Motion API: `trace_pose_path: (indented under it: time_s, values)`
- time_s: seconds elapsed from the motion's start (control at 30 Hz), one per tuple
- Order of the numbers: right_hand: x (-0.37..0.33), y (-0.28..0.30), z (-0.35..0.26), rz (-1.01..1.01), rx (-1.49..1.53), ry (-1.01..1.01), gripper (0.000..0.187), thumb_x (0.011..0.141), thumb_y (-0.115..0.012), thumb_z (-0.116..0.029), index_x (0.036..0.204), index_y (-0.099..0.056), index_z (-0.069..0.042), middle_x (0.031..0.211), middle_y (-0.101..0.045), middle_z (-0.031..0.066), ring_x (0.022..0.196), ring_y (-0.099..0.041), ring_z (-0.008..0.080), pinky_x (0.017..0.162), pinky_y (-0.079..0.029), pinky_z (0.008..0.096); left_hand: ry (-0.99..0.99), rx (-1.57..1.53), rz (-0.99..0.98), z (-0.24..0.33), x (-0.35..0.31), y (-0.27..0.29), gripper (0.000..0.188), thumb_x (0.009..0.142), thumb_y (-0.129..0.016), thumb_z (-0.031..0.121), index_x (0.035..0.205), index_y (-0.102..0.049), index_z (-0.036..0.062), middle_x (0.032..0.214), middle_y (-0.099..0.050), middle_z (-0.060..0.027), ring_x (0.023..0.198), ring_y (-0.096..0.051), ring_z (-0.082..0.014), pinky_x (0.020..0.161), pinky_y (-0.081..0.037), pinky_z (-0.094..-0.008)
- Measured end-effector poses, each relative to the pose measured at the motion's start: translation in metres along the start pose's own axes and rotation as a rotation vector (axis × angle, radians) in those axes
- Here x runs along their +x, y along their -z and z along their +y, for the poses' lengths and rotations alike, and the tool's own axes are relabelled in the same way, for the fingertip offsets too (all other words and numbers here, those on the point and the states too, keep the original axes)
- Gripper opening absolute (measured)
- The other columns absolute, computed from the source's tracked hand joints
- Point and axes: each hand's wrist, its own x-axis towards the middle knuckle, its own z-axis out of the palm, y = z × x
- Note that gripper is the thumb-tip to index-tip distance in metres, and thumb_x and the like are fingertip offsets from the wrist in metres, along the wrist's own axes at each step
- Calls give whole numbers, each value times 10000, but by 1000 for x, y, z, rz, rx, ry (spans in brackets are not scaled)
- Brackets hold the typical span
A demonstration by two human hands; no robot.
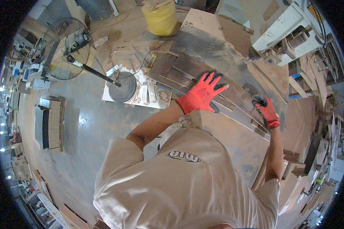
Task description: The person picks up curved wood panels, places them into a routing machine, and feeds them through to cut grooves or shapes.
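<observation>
Evidently, from the head camera, we are in the middle of working a long dark wooden board [233, 91] that lies flat on the dusty grey bench top [214, 45]. Our left hand [202, 93], in a red glove with dark fingertips, is pressed palm-down on the board with its fingers spread apart, gripping nothing and simply pinning the wood. Our right hand [267, 110], also in a red glove, is curled tightly around a small dark tool [259, 101] held against the board's right stretch; what kind of tool it is we cannot tell, as the glove hides most of it.

We judge the step in hand to be working the board's surface or edge while the other hand steadies it. The next move would call for firm downward pressure from the left palm and a steady line for the tool along the wood.

The board's long axis runs from the far left, near a stack of shorter dark boards [168, 66], toward the near right, past our right hand. It lies along the near edge of the bench top.

On the floor to the left stand a pedestal fan [65, 47] and, farther off, a yellow sack [160, 17].
</observation>
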Motion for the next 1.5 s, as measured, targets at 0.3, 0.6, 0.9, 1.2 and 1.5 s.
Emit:
trace_pose_path:
  time_s: [0.3,0.6,0.9,1.2,1.5]
  values:
    - [11,-3,2,-59,38,-61,507,799,-816,-203,1266,-644,-106,1216,-626,132,1063,-632,230,922,-517,351,-129,79,-38,-22,-2,14,1228,561,-762,732,1581,-232,300,1538,-320,-279,1408,-277,-527,1162,-171,-641]
    - [31,-12,-11,49,11,60,423,835,-773,-135,1228,-632,-69,1140,-659,103,984,-646,205,863,-527,340,-124,161,-108,-39,12,9,1262,518,-747,797,1575,-250,319,1546,-296,-296,1401,-296,-530,1132,-191,-665]
    - [35,-33,-25,62,-54,47,378,833,-761,-139,1190,-670,-55,1172,-664,130,984,-651,271,876,-518,365,-136,120,-162,-48,18,9,1281,494,-779,750,1575,-246,316,1540,-290,-315,1420,-275,-502,1121,-165,-704]
    - [-38,32,-12,651,-330,60,443,820,-759,-286,1211,-681,-93,1224,-651,193,1108,-624,356,931,-506,422,-311,-118,-58,-72,16,12,1179,494,-898,468,1534,-380,271,1519,-342,-292,1401,-332,-484,1138,-238,-623]
    - [-89,-46,26,748,-386,-431,372,883,-666,-362,1160,-715,-119,1172,-656,200,1178,-544,373,1016,-421,458,922,178,64,-208,-77,-6,723,851,-637,630,1490,-407,384,1357,-470,-274,1257,-455,-474,979,-432,-604]
